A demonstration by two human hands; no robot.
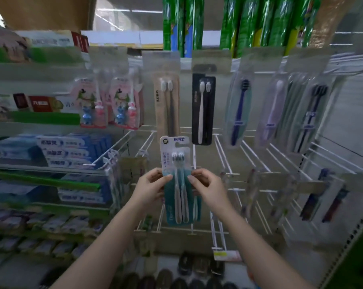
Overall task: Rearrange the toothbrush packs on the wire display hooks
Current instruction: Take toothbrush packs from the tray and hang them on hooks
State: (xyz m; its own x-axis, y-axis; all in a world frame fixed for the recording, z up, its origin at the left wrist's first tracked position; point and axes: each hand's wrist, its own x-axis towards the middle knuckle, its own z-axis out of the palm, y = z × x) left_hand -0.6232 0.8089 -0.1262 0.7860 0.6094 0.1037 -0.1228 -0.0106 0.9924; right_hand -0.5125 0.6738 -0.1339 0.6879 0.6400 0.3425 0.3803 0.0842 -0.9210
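Hands, left [150, 187] and right [206, 185], are pinching the light, stiff teal-and-white plastic-fronted twin-toothbrush card pack [177, 180] by its side edges, probably the safest hold.

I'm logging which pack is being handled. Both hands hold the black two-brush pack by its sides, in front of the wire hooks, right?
Not quite: the pack in both hands is teal and white, not black. The head view shows the left hand and right hand pinching its sides in front of the wire hooks. The black pack hangs above.

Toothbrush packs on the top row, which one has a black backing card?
The black-backed pack, holding a white brush, hangs just right of the tan pack.
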